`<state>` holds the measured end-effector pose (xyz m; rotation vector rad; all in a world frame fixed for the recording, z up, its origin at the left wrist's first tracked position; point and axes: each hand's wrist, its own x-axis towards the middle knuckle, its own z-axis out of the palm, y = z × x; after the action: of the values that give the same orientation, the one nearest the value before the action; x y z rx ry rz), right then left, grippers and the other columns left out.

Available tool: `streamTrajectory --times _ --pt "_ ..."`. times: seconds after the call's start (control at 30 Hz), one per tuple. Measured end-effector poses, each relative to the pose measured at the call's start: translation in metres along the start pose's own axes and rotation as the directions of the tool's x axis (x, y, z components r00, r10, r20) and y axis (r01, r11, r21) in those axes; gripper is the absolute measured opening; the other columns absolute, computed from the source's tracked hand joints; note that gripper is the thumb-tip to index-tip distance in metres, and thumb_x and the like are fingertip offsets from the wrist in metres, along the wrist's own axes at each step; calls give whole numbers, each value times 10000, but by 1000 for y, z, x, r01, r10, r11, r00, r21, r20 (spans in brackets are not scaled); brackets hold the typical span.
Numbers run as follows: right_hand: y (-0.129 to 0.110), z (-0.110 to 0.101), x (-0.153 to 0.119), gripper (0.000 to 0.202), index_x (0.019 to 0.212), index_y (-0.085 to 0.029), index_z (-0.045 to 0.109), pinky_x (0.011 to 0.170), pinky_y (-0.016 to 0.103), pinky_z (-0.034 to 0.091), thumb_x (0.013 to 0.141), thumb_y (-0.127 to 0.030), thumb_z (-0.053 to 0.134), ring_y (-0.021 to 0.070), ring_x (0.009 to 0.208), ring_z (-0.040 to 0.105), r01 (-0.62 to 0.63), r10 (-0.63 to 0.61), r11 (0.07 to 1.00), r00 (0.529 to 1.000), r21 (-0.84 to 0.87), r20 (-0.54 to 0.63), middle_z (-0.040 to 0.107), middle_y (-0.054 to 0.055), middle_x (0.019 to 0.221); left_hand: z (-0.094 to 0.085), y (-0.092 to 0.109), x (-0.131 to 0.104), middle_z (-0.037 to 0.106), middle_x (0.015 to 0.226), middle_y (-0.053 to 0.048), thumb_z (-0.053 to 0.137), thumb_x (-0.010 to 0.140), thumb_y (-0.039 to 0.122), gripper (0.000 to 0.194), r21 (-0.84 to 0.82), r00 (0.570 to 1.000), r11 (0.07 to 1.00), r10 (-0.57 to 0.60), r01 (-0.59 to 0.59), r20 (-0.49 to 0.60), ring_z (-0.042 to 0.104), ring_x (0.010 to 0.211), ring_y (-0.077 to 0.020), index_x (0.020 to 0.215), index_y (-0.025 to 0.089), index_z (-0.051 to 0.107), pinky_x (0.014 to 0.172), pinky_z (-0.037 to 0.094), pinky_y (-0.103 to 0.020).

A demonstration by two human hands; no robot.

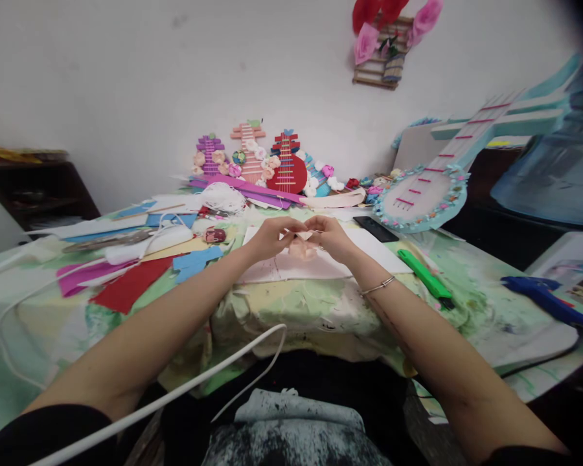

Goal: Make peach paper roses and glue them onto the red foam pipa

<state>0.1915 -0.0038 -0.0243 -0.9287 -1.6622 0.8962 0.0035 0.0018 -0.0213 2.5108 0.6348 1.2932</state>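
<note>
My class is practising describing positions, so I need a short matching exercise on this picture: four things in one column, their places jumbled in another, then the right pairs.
Things
1. pale peach piece
2. green cutter
3. blue tool
4. red model instrument

Places
A. at the back, near the wall
B. near the table's right edge
C. between the left hand and right hand
D. by the white sheet's right end

Pairs: 1-C, 2-D, 3-B, 4-A

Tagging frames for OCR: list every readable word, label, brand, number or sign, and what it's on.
No legible text in view.
White sheet: faint reddish marks, too blurred to tell if writing.
Printed-looking item, right edge: too blurred to read.
Green tool, blue tool, peach piece: no readable markings.
</note>
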Motion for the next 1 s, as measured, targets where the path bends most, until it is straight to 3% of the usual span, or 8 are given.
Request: streamTrajectory --times 0.2,0.5,0.67,0.8,1.0 --pt "3 2 0 319 793 -167 584 579 249 458 482 -112 535 169 740 604 -53 52 998 998 39 44 644 8 794 1 6 0 694 935 -63 517 734 148 287 -4 1000 1000 6 -6 17 652 852 -161 966 172 685 716 513 -246" --pt "6 0 2 321 797 -151 607 556 255 445 488 -112 528 173 706 606 -31 28 998 998 54 51 662 32 803 3 7 1 617 830 -44 522 745 146 252 23 997 999 42 -43 58 586 756 -132 908 191 709 671 471 -231" --pt "1 4 0 253 779 -156 589 558 251 457 526 -161 585 140 655 583 -9 9 1000 1000 16 -25 628 12 768 6 2 2 629 853 -58 522 751 185 242 -24 998 998 -63 62 -5 590 765 -138 908 159 704 623 460 -212" --pt "2 7 1 261 839 -179 571 557 250 471 578 -179 567 119 635 584 68 -81 992 989 -109 -126 627 11 867 7 -3 4 667 864 -60 523 759 228 241 -96 984 982 -167 161 -68 601 745 -141 905 139 693 637 477 -222" --pt "2 8 -1 282 854 -193 562 530 238 459 607 -125 445 104 595 569 142 -180 959 974 -246 -140 630 7 888 6 -4 4 674 712 -26 545 754 256 214 -72 964 971 -234 227 -123 567 584 -109 859 141 692 574 464 -210"
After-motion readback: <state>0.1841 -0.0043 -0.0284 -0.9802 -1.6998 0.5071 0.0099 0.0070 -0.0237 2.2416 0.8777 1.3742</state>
